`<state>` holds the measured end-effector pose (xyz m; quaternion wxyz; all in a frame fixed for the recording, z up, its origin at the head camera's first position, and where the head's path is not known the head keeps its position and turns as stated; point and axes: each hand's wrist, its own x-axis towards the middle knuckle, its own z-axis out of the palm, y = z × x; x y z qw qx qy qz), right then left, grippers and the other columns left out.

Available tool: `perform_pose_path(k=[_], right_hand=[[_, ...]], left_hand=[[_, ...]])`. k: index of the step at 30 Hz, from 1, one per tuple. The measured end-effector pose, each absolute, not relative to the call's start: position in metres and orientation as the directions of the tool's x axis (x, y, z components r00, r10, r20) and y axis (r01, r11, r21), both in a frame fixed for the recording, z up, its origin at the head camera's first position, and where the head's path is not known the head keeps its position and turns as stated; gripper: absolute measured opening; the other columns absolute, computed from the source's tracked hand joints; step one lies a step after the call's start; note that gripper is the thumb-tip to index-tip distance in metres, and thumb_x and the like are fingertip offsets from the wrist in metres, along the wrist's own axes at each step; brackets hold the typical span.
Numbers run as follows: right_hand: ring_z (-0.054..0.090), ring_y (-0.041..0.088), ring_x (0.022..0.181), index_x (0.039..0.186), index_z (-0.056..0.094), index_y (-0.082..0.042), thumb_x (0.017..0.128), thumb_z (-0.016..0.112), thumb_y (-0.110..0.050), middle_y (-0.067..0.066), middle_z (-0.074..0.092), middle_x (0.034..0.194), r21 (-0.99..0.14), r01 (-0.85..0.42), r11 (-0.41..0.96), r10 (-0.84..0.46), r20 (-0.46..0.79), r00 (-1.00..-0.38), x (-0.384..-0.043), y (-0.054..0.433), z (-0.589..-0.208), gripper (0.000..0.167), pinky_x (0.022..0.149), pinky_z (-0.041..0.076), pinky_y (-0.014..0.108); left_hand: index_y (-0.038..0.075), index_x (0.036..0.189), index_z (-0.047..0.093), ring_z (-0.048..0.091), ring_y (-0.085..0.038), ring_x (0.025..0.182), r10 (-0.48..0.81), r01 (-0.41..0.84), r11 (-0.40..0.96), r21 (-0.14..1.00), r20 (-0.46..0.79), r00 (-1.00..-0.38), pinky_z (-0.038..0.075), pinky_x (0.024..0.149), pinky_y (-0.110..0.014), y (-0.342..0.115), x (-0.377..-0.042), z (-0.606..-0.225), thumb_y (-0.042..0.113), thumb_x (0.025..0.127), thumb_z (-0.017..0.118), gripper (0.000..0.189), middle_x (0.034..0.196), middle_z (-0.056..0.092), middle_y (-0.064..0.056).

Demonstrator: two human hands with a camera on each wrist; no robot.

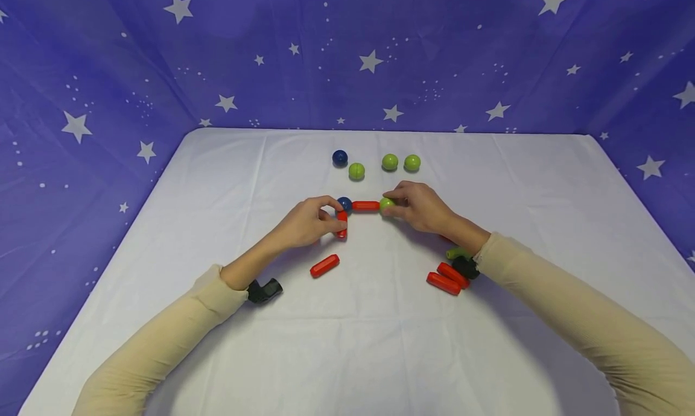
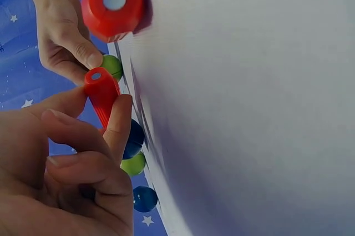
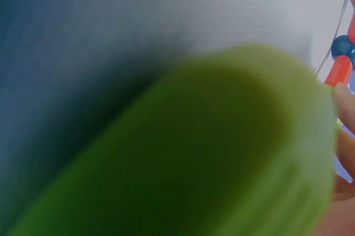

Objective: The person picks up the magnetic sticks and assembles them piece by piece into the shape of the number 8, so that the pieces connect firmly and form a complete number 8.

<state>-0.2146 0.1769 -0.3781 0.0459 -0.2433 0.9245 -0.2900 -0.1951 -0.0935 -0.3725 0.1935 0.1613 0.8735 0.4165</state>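
A purple-blue backdrop (image 1: pixel 369 18) with white stars stands behind a white-covered table (image 1: pixel 326 356). Near its middle, a red rod (image 1: pixel 366 205) lies between a blue ball (image 1: pixel 344 204) and a green ball (image 1: pixel 385 205). The right hand (image 1: pixel 420 208) grips the green ball, partly covering it. The left hand (image 1: pixel 311 222) pinches a second red rod (image 1: pixel 342 225) below the blue ball; fingertips hide whether they touch. A loose red rod (image 1: pixel 324 266) lies nearer. Under the right forearm, a green piece (image 1: pixel 456 253) is partly hidden, and a red sliver (image 1: pixel 446 239) is hard to identify. The right wrist view is mostly blurred green; both sleeves (image 1: pixel 157 337) run out of frame.
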Motion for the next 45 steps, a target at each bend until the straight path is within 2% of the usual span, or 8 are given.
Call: perform_pose_path(k=[16,31,39,45], right_hand=[[0.055,0.022,0.085,0.124,0.066,0.004,0.089,0.076,-0.018,0.010,0.065,0.100,-0.554,-0.423,0.717,-0.475,0.056,-0.878,-0.2145,0.1767,-0.3781,0.043,0.076,0.045,0.035],[0.053,0.022,0.084,0.125,0.066,0.003,0.089,0.076,-0.018,0.009,0.064,0.099,-0.552,-0.420,0.720,-0.474,0.050,-0.879,-0.2146,0.1775,-0.3794,0.043,0.074,0.044,0.035],[0.053,0.023,0.084,0.126,0.065,0.003,0.089,0.076,-0.019,0.009,0.064,0.100,-0.553,-0.408,0.726,-0.467,0.039,-0.883,-0.2139,0.1775,-0.3793,0.043,0.074,0.045,0.034],[0.053,0.023,0.084,0.126,0.065,0.003,0.089,0.076,-0.019,0.009,0.064,0.100,-0.553,-0.413,0.724,-0.469,0.045,-0.882,-0.2134,0.1775,-0.3782,0.044,0.074,0.044,0.034]], left_hand=[[0.012,0.123,0.061,0.059,-0.021,0.055,0.433,0.111,0.604,0.789,-0.208,-0.877,0.048,0.053,-0.031,-0.0930,-0.1934,-0.3717,0.025,0.092,0.071,0.035,0.091,0.069,-0.005],[0.011,0.126,0.054,0.051,-0.017,0.049,0.425,0.069,0.588,0.806,-0.235,-0.874,0.042,0.050,-0.028,-0.0937,-0.1930,-0.3724,0.026,0.095,0.067,0.037,0.091,0.070,-0.005],[0.011,0.121,0.055,0.051,-0.018,0.048,0.389,0.068,0.582,0.810,-0.204,-0.898,0.040,0.049,-0.028,-0.0937,-0.1944,-0.3721,0.027,0.095,0.066,0.033,0.089,0.072,-0.003],[0.009,0.119,0.057,0.054,-0.022,0.067,0.356,0.129,0.562,0.817,-0.098,-0.929,0.041,0.061,-0.033,-0.0899,-0.1996,-0.3701,0.027,0.095,0.066,0.031,0.087,0.071,-0.005]])
